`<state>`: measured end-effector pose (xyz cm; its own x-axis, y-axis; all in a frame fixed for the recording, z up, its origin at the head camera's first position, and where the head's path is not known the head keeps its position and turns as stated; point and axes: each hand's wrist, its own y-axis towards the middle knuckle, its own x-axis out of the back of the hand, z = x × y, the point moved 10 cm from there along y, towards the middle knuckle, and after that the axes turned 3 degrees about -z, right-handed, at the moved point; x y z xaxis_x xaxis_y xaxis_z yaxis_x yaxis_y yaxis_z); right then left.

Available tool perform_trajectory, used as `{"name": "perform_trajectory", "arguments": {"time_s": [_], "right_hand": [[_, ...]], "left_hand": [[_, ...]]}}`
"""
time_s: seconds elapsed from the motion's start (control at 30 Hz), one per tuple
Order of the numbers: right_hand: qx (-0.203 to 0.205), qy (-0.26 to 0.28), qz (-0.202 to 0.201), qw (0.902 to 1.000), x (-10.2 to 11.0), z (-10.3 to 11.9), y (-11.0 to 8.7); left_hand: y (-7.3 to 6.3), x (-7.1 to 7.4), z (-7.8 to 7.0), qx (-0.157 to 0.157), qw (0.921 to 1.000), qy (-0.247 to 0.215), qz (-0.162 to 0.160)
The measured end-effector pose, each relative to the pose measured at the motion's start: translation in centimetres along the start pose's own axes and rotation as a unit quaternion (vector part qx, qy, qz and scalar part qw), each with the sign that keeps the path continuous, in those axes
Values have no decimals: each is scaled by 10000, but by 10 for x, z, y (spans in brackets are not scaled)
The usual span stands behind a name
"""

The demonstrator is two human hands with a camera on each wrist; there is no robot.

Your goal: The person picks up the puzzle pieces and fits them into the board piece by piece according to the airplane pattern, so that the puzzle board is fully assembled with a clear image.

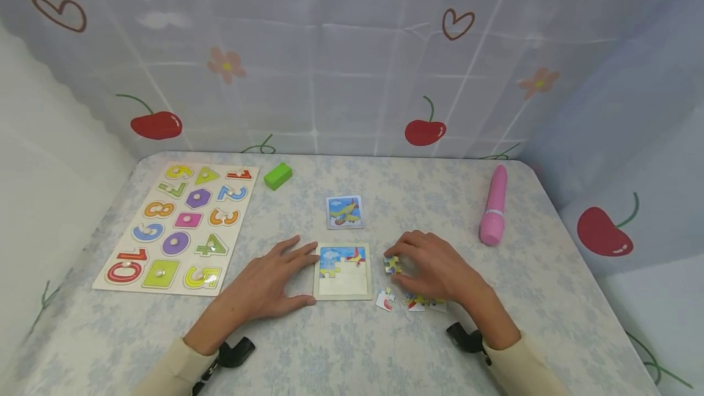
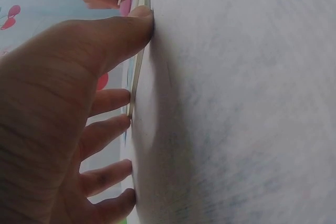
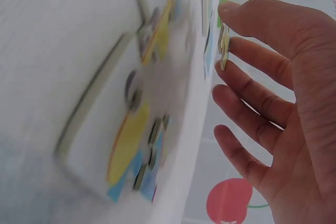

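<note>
A small square puzzle board lies in front of me, partly filled with pieces of blue sky, a red-and-yellow corner and some yellow at the left. Fingertips and thumb of my left hand touch its left edge, the fingers spread. Right of the board, my right hand pinches a yellow-and-blue puzzle piece between thumb and fingers, raised off the table in the right wrist view. Beneath that hand lie loose puzzle pieces, partly hidden by it; one white-and-red puzzle piece sits nearer the board.
Behind the board lies a picture card with a yellow airplane. A number-and-shape board covers the table's left side, with a green block beside it. At the right lies a pink wand-shaped object.
</note>
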<state>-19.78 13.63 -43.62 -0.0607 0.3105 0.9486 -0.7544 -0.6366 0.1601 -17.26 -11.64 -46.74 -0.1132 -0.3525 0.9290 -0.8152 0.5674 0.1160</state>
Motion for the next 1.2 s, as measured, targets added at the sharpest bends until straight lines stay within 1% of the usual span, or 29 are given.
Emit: {"name": "perform_trajectory", "arguments": {"time_s": [0.2, 0.5, 0.8, 1.0, 1.2], "right_hand": [[-82, 21, 105, 9999, -3, 5, 8], [178, 45, 65, 9998, -2, 17, 19], [254, 107, 175, 9995, -10, 28, 30], [400, 115, 155, 9990, -13, 35, 35], [502, 83, 220, 9985, -16, 42, 40]], "left_hand": [[1, 0, -1, -11, 10000, 37, -2], [-1, 0, -1, -37, 10000, -36, -27], [0, -2, 0, -1, 10000, -5, 27], [0, -3, 0, -11, 10000, -6, 43], [0, -2, 1, -21, 10000, 76, 36]]}}
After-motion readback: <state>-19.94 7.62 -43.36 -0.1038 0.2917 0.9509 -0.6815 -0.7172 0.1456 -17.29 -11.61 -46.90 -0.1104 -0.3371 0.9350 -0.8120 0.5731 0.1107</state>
